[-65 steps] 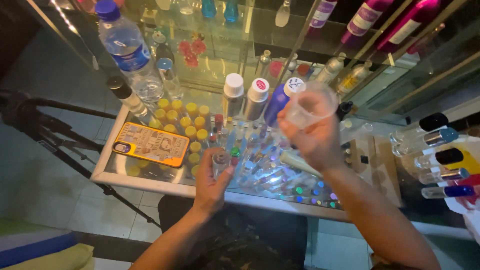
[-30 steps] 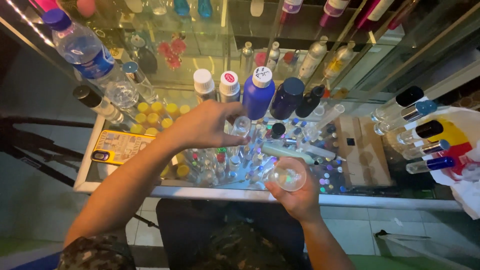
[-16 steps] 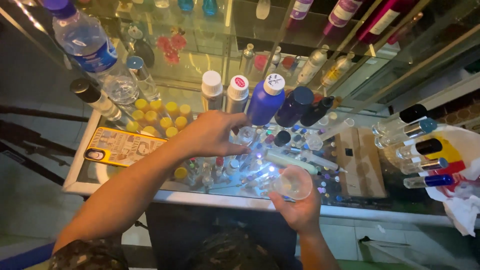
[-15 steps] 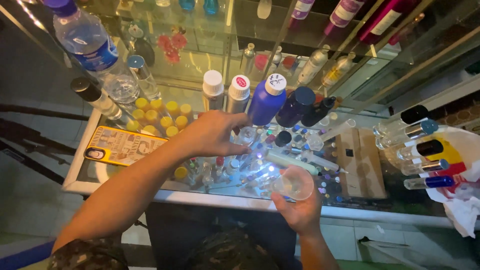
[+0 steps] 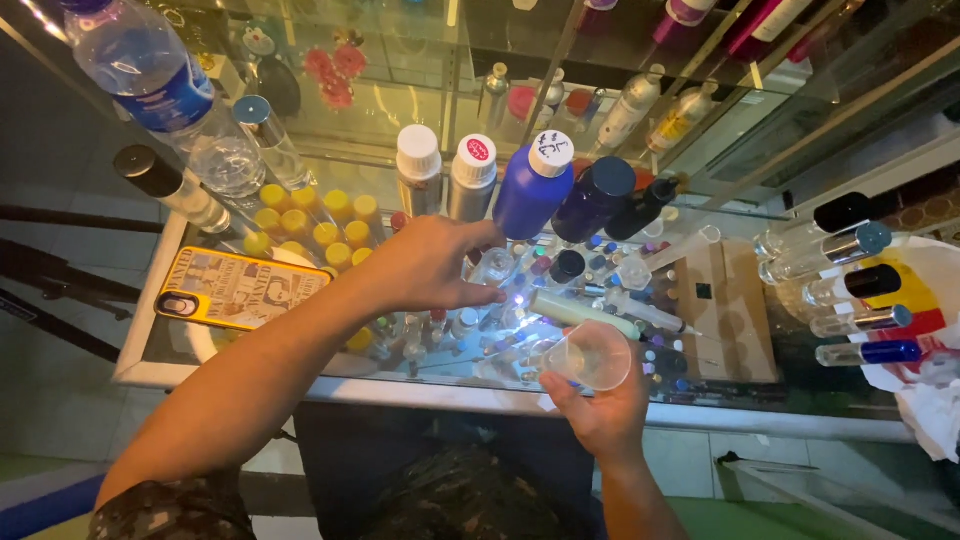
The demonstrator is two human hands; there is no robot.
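Note:
My right hand (image 5: 603, 418) holds a small clear plastic cup (image 5: 592, 355) upright, just above the front edge of the glass counter (image 5: 230, 372). Stretched forward over a crowd of tiny coloured-cap vials (image 5: 470, 325), my left hand (image 5: 428, 266) pinches a small clear vial (image 5: 494, 267) between its fingertips. That vial is just in front of a blue bottle with a white cap (image 5: 533, 186). A pale syringe (image 5: 585, 312) lies between the two hands.
Two silver white-capped bottles (image 5: 445, 175) and a dark blue bottle (image 5: 596, 198) stand behind the vials. A yellow-cased phone (image 5: 240, 290), yellow-capped vials (image 5: 300, 222) and a water bottle (image 5: 160, 90) are at left. A cardboard box (image 5: 725, 300) and spray bottles (image 5: 850, 265) are at right.
My right hand lowered the cup from up high to the counter's front edge. My left hand left the front edge, reached over the vials and took a small clear vial.

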